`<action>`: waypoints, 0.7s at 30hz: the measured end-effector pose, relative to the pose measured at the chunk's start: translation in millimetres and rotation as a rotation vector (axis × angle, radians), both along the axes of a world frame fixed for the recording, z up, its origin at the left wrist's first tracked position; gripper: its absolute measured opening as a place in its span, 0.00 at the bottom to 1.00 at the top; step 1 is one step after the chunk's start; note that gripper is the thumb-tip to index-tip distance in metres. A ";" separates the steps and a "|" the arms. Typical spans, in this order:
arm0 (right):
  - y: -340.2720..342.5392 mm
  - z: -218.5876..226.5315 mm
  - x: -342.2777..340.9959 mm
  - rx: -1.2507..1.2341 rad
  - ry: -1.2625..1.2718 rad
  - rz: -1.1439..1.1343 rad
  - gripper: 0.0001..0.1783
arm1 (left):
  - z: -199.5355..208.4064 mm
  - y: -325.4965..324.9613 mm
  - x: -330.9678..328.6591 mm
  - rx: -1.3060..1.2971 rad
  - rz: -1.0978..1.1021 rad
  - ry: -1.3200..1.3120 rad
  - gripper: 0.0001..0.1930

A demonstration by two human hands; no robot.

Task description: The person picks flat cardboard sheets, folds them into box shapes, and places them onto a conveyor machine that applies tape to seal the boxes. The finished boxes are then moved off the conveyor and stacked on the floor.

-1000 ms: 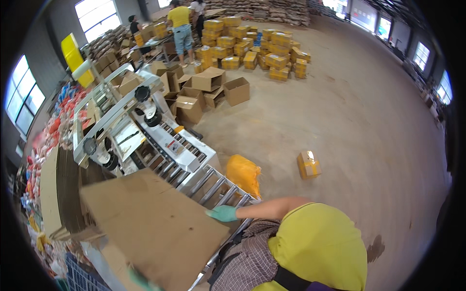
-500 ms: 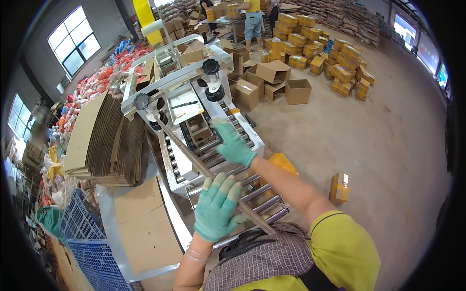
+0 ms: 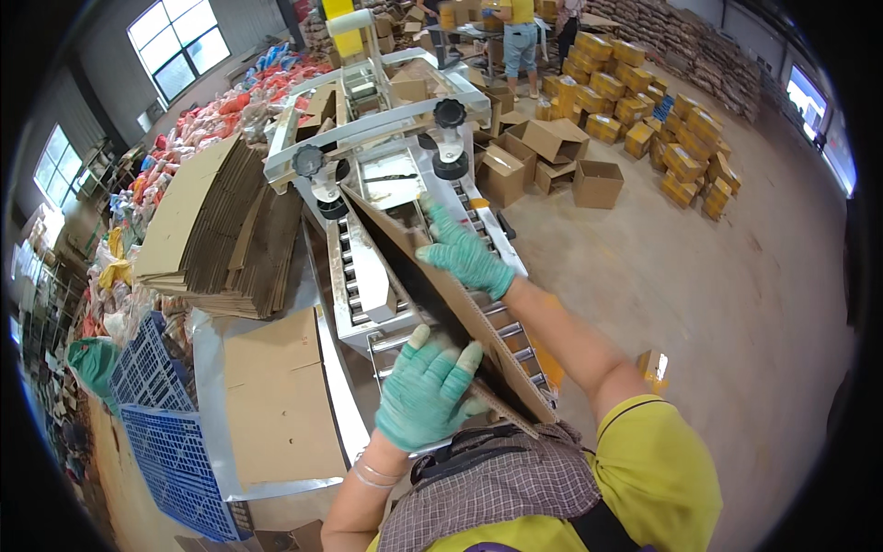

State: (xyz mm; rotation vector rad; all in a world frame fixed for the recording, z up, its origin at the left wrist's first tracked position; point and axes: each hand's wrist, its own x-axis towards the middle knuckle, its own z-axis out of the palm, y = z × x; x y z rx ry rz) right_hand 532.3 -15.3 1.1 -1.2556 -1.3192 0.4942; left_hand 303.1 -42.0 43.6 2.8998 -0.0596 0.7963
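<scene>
A partly unfolded brown cardboard box (image 3: pixel 492 340) stands on edge between my hands, its dark opening facing up. My left hand (image 3: pixel 425 391), in a green glove with pale fingertips, grips the box's left panel near its close end. My right hand (image 3: pixel 467 258), gloved the same, holds the top edge of the right panel farther along, its thumb over the opening. Below the box runs a roller conveyor (image 3: pixel 386 342), leading to a white carton sealing machine (image 3: pixel 391 136) with black knobs. The box hides part of the rollers.
Flattened cartons (image 3: pixel 198 225) are stacked at the left, beside a cardboard sheet (image 3: pixel 280 400) on a metal-edged table. Blue plastic crates (image 3: pixel 175 460) stand lower left. Open boxes (image 3: pixel 552 147) and yellow-taped cartons (image 3: pixel 685 152) lie on the floor beyond. Other people (image 3: pixel 520 41) stand at the back.
The flat folded carton has been spread apart into an open shape. My right hand has come onto its right panel. The view has shifted, so the machine appears farther right.
</scene>
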 end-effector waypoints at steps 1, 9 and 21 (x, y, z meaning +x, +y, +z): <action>-6.0 17.7 6.0 0.014 -0.142 -0.131 0.45 | 5.8 4.5 -8.6 0.069 0.020 0.013 0.28; -2.0 76.1 57.1 -0.315 -0.969 -0.157 0.09 | 34.3 15.2 -40.2 0.057 0.495 0.309 0.21; 77.5 -36.7 -49.1 0.124 -0.722 -0.467 0.33 | 30.4 46.3 -32.2 0.115 0.615 -0.009 0.22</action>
